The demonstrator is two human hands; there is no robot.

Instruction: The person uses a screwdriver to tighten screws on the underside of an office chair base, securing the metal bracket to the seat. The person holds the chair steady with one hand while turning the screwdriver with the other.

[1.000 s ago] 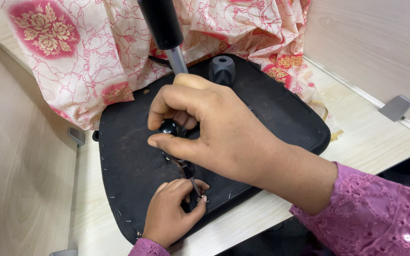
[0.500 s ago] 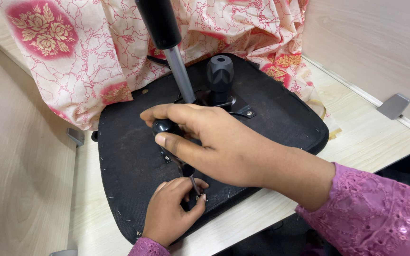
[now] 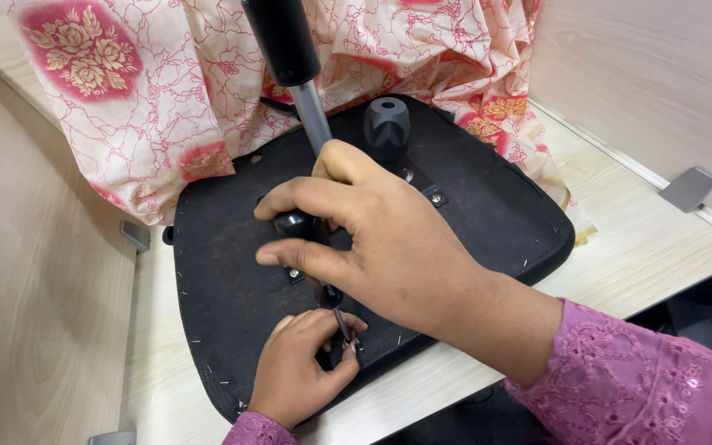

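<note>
A black upturned chair seat (image 3: pixel 488 218) lies on a pale wooden table (image 3: pixel 644 239). From its metal mechanism rises a gas-lift column (image 3: pixel 294 66), black above and silver below, next to a black round knob (image 3: pixel 386 125). My right hand (image 3: pixel 372 239) lies over the mechanism, its fingers curled around a small black part (image 3: pixel 294 222). My left hand (image 3: pixel 298 375) sits at the seat's near edge, pinching a thin metal tool (image 3: pixel 341 325) whose tip points up under my right hand.
A pink and cream floral cloth (image 3: pixel 150 99) lies bunched behind the seat. A grey bracket (image 3: pixel 690 188) sits at the right by a wooden wall panel. Another panel (image 3: pixel 35 272) stands on the left.
My right hand has slid slightly toward me on the mechanism, uncovering the black knob. My left hand stays at the near edge with the thin tool.
</note>
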